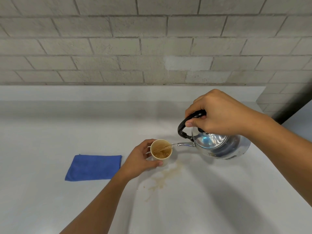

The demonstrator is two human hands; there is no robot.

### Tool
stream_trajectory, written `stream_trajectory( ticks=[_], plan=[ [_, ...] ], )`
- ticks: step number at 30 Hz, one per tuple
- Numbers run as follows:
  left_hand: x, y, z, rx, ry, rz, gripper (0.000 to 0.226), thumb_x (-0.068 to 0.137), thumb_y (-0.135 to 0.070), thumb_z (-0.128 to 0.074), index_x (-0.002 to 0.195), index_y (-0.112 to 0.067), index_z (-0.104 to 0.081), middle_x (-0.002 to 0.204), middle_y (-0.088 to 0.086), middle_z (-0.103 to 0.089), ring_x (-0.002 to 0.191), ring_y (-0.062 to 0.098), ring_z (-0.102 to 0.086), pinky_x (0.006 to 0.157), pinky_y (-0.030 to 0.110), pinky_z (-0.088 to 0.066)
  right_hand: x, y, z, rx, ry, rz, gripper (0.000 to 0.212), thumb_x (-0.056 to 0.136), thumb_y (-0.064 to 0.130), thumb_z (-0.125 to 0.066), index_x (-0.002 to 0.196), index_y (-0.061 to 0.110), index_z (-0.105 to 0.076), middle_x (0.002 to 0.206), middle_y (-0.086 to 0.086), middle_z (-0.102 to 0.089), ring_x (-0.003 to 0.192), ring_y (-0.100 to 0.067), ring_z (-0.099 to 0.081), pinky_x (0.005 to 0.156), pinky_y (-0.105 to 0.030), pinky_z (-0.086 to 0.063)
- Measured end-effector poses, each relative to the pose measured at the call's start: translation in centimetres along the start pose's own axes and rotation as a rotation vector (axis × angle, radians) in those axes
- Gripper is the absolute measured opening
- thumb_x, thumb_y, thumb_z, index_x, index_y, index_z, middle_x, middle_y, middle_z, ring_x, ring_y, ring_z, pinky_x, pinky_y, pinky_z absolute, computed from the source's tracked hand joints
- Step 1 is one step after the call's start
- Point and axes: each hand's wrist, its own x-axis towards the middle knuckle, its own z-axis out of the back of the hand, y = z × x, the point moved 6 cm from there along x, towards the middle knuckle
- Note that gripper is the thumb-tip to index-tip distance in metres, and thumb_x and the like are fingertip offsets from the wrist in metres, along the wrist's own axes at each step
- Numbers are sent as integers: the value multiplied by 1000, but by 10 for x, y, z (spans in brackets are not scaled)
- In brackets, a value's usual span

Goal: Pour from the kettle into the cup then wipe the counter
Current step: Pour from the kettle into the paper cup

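Right hand (221, 114) closed around the black handle (185, 123) of a polished metal kettle (219, 146); fingers wrapped over the top of the handle, thumb pressed along its near side. Kettle tilted toward the left, spout (185, 144) pointing at the cup, body lifted off the tabletop (50, 129) on its spout side; whether its far edge touches the surface cannot be told.

Thin brown stream (168, 146) runs from the spout tip into a pale paper cup (161, 152). Cup stands upright on the tabletop, partly filled with brown liquid.

Left hand (141, 159) curled around the cup's left and near side, thumb against the front wall, fingers behind; grip partial, palm open toward the cup.

Brown spill (164, 180) on the tabletop just in front of the cup, trailing toward the camera in splotches and thin streaks.

Blue cloth (93, 167), folded flat, lies to the left of the cup, near the left wrist, apart from the spill.

Grey brick wall (118, 39) behind.
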Motion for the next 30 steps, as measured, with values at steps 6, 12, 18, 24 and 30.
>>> stream_trajectory(
  ticks=[6, 12, 18, 24, 30],
  plan=[
    [0, 0, 0, 9, 2, 0, 76, 68, -23, -99, 132, -36, -61, 132, -13, -70, 126, 13, -66, 107, 34, -55, 2, 2, 0, -22, 17, 0, 11, 84, 46, -73, 88, 38, -78, 65, 20, -65, 75, 3, -58, 58, -19, -38],
    [1, 1, 0, -1, -2, 2, 78, 66, -22, -100, 132, -35, -61, 131, -12, -71, 124, 13, -67, 107, 34, -55, 4, 4, 0, -40, 22, -10, 12, 84, 47, -73, 88, 37, -78, 70, 16, -66, 69, 1, -57, 60, -23, -42],
    [0, 3, 0, -4, -5, 2, 77, 67, -19, -100, 132, -34, -62, 130, -10, -72, 124, 14, -68, 107, 34, -55, 4, 4, -1, -51, 22, -9, 12, 84, 48, -73, 88, 38, -78, 69, 16, -64, 69, 2, -55, 60, -22, -39],
    [0, 1, -1, -3, -1, -5, 77, 67, -20, -100, 133, -33, -61, 131, -10, -71, 124, 14, -67, 108, 33, -54, -2, -3, 1, 16, -1, -55, 10, 83, 46, -75, 86, 38, -78, 68, 13, -69, 69, -3, -61, 57, -25, -44],
    [-2, -3, -1, -15, 0, -15, 74, 67, -22, -99, 127, -42, -62, 131, -14, -71, 124, 12, -67, 104, 26, -55, -24, -32, -5, 235, -90, -194, 4, 81, 31, -83, 83, 33, -80, 74, 16, -75, 71, -4, -68, 65, -21, -50]
  ],
)
